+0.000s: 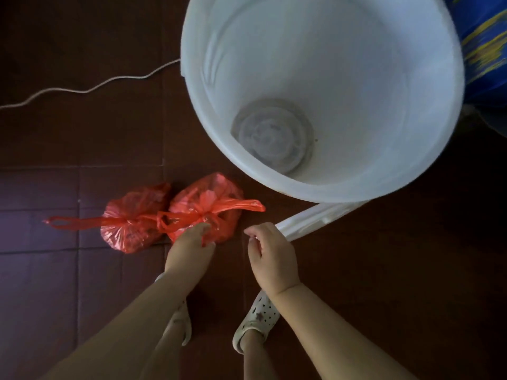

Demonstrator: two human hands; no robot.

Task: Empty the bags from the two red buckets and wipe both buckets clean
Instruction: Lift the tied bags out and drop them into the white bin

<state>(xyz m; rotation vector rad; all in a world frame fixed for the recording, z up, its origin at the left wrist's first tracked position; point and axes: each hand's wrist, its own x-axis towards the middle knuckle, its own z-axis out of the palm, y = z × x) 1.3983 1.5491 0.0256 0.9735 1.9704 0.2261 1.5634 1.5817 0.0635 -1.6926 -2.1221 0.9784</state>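
Left hand (192,244) pinches crinkled, knotted red plastic bag (205,207) — right hand (270,252) loosely curled, empty; bag contents indistinct.

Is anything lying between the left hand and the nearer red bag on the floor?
Nothing visible: the left hand already pinches the nearer red bag near its knot. The other red bag lies beside it, further left.

Two bags (170,215) lie left of the bin (411,160).

No readable text anywhere; blue cloth (482,42) has yellow marks, maybe lettering, too blurred.
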